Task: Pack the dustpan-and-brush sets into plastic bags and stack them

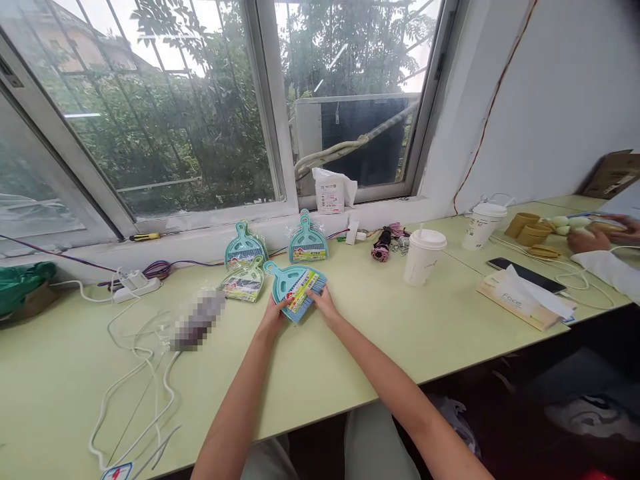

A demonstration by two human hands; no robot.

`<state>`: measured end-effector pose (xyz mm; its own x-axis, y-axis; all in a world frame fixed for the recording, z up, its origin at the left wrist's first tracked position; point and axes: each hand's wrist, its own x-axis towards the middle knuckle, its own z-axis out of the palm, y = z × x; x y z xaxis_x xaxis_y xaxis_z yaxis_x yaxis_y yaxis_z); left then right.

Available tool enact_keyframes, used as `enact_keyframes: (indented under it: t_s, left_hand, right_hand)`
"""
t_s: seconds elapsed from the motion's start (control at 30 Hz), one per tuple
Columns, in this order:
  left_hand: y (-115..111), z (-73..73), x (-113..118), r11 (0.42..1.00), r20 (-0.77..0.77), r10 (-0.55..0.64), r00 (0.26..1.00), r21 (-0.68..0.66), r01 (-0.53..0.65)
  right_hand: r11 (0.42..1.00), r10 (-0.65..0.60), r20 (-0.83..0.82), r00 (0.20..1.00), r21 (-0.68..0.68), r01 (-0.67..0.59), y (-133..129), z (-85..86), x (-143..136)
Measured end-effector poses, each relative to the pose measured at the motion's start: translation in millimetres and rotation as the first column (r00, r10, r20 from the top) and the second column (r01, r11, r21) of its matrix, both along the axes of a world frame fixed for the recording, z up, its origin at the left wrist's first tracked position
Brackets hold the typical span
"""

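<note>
Snugly between the two hands (273,315), which pinched its sides with thumbs in front, the blue dustpan set (286,283) tilted above the tabletop (400,320).

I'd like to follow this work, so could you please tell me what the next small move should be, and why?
Perhaps stand the held dustpan set by the wall, since the left hand and right hand both grip it, and a similar blue set stands upright there.
</note>
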<state>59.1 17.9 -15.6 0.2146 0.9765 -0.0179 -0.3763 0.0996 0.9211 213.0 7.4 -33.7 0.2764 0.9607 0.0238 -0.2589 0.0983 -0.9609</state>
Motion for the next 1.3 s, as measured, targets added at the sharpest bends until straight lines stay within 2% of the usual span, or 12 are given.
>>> enact_keyframes:
  t_s: [0.17,0.23,0.33,0.4,0.47,0.53,0.6,0.7,0.77,0.9,1.13,1.3]
  left_hand:
    - [-10,19.2,-1,0.997,-0.130,-0.064,0.989,0.022,0.067]
    - [-8,30.6,-17,0.990,-0.337,0.116,0.934,0.114,-0.082]
    - [-2,43.3,-61,0.797,-0.656,0.604,0.454,0.480,-0.367]
    - [1,45.7,-97,0.694,-0.717,0.695,0.053,0.649,-0.311]
    - [3,44.4,-129,0.722,-0.753,0.630,-0.189,0.658,-0.215]
    - [2,42.7,-151,0.805,-0.795,0.534,-0.287,0.582,-0.117]
    - [-2,43.6,-159,0.847,-0.814,0.493,-0.307,0.530,-0.046]
    - [-10,52.4,-149,0.765,-0.756,0.608,-0.243,0.639,-0.076]
    - [-15,61.5,-136,0.694,-0.698,0.709,-0.105,0.716,-0.074]
    - [-17,74.7,-128,0.745,-0.771,0.611,0.178,0.636,0.202]
    - [-8,61.4,-135,0.713,-0.703,0.695,-0.149,0.701,0.019]
    - [-20,39.0,-74,0.725,-0.719,0.688,0.095,0.688,-0.034]
  right_hand:
    - [0.992,0.061,-0.343,0.937,-0.079,-0.094,5,-3.8,6]
    - [0.992,0.050,-0.368,0.928,-0.088,-0.089,6,-2.3,11]
    - [0.992,0.044,-0.357,0.933,-0.096,-0.083,6,0.1,19]
    - [0.992,0.028,-0.336,0.941,-0.104,-0.067,7,0.8,22]
    - [0.993,0.022,-0.331,0.943,-0.105,-0.060,7,0.7,24]
    - [0.992,0.030,-0.336,0.941,-0.103,-0.068,7,0.0,24]
    - [0.992,0.031,-0.343,0.939,-0.107,-0.072,8,-1.1,24]
    - [0.991,0.014,-0.355,0.935,-0.118,-0.060,9,-1.9,26]
    - [0.992,-0.019,-0.363,0.932,-0.124,-0.028,10,-1.4,30]
    - [0.989,-0.117,-0.376,0.919,-0.124,0.075,10,0.7,40]
    - [0.986,-0.151,-0.384,0.911,-0.121,0.113,13,-1.1,47]
    - [0.994,-0.104,-0.339,0.935,-0.062,0.088,12,3.1,51]
